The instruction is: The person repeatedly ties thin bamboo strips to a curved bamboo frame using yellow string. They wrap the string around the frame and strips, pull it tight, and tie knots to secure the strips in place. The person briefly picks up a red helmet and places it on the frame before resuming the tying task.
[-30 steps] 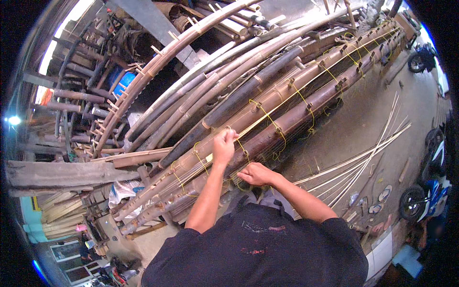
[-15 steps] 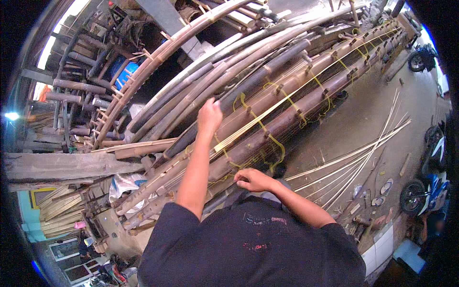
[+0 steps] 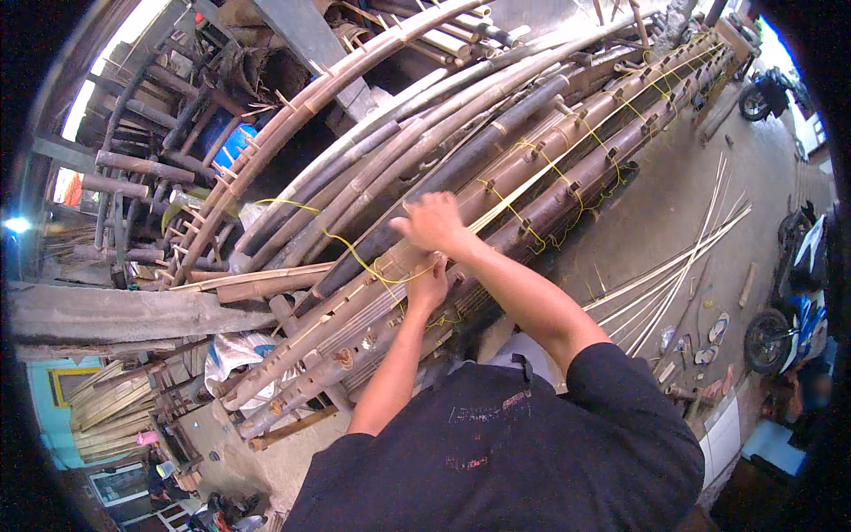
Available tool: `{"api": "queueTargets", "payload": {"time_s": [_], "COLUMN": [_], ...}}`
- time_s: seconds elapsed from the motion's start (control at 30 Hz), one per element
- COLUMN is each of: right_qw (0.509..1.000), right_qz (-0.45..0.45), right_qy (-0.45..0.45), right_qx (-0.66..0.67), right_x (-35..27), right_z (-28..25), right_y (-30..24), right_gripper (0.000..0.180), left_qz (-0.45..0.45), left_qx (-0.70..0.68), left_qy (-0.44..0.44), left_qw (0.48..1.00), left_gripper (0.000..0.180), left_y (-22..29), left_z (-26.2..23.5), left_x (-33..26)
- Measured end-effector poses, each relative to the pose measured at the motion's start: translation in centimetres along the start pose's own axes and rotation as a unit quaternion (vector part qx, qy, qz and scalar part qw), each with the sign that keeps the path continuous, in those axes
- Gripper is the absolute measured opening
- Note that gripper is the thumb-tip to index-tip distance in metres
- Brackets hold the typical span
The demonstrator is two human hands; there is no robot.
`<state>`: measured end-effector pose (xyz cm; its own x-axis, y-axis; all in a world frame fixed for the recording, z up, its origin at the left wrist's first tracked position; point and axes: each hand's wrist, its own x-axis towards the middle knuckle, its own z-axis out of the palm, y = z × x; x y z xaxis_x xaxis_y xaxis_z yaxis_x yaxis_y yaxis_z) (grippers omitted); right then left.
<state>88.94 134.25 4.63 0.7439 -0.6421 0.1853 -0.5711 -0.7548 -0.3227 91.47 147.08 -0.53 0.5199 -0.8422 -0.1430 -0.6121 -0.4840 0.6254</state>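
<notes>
Nearest, the left hand lies on the lashed bamboo poles, its fingers curled down over the yellow cord where the cord crosses the poles; whether they pinch it cannot be told. Just beyond and slightly to the right, the right hand rests on the same poles with its fingers spread fairly flat, closed on nothing. The cord runs from under the left hand up and to the left in a loose curve, and more yellow ties loop round the poles farther along. The poles are long, brown and knotted at the joints, laid side by side and bending away to the upper right. Left of them a white sack lies crumpled beneath the pole ends, near a rough grey wooden beam. On the concrete floor to the right lie thin pale bamboo strips, fanned out. Farther right stands a blue motorbike.
</notes>
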Motion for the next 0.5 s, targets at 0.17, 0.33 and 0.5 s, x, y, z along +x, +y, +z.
{"api": "queueTargets", "payload": {"time_s": [0.17, 0.33, 0.5], "right_qw": [0.769, 0.918, 0.927], "right_qz": [0.079, -0.147, -0.135], "right_qy": [-0.187, -0.270, -0.171], "right_qx": [0.606, 0.251, 0.306], "right_x": [-1.6, -18.6, -19.1], "right_z": [-3.9, 1.9, 5.0], "right_y": [-0.3, 3.1, 2.2], "right_gripper": [0.044, 0.037, 0.041], "left_qz": [0.087, 0.032, 0.109], "left_qx": [-0.056, -0.064, -0.290], "left_qy": [0.032, 0.050, 0.103], "left_qw": [0.994, 0.996, 0.945], "left_gripper": [0.032, 0.030, 0.025], "left_y": [-4.6, -1.3, 0.5], "left_z": [1.3, 0.7, -2.6], "left_x": [0.8, 0.2, 5.7]}}
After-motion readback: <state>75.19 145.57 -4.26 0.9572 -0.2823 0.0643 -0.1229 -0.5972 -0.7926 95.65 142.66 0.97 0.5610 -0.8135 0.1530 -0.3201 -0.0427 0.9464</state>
